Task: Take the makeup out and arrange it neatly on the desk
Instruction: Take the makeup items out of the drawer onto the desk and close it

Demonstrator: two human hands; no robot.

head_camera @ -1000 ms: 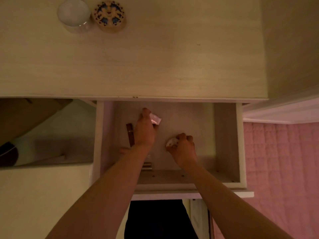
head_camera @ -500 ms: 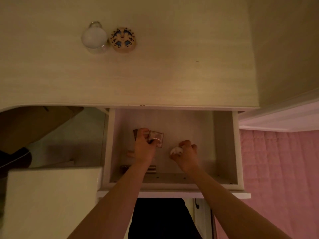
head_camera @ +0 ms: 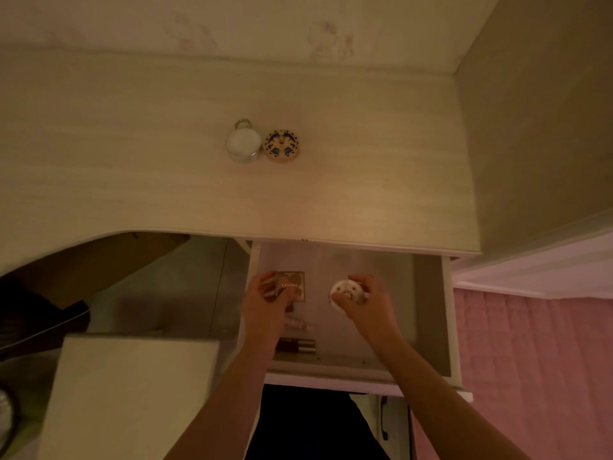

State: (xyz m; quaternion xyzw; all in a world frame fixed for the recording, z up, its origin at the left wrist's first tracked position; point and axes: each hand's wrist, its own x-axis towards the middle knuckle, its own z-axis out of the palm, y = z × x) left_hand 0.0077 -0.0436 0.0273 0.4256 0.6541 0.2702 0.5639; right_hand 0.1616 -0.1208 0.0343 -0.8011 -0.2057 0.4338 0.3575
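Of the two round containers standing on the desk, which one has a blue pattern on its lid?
The patterned compact, on the right of the pair. The jar beside it, to its left, has a plain white lid.

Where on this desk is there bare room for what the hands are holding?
The desk top is bare nearly everywhere: wide patches left of the white jar, right of the patterned compact, and between that pair and the front edge. Crowded: the drawer's left front, with tubes.

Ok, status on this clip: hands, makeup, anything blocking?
Left hand grips square palette. Right hand grips round compact. Both over open drawer, tubes lie inside. Path to desk unobstructed.
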